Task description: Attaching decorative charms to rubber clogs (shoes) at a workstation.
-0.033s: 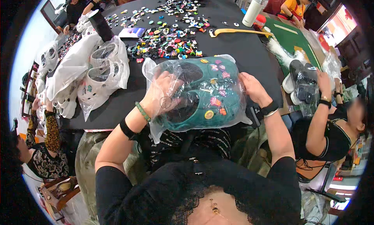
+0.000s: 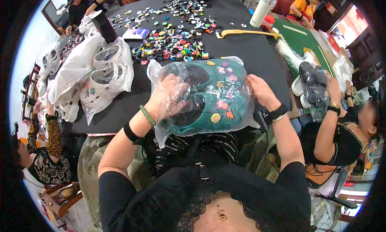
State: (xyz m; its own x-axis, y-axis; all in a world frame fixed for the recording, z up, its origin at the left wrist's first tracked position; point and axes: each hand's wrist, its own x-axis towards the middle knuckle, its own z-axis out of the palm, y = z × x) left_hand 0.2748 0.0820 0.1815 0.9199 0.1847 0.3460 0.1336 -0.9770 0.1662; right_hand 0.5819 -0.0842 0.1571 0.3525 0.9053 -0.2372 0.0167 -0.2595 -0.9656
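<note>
Left hand (image 2: 169, 97) grips inside clear bag (image 2: 241, 111); right hand (image 2: 261, 91) clasps bagged green clogs (image 2: 213, 99).

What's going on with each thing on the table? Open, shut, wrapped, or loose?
Green clogs: inside clear bag, bag open.
White clogs: bagged.
Small charms: loose, scattered.
White bottle: upright, capped.
Left hand: inside bag.
Right hand: gripping bag.
</note>
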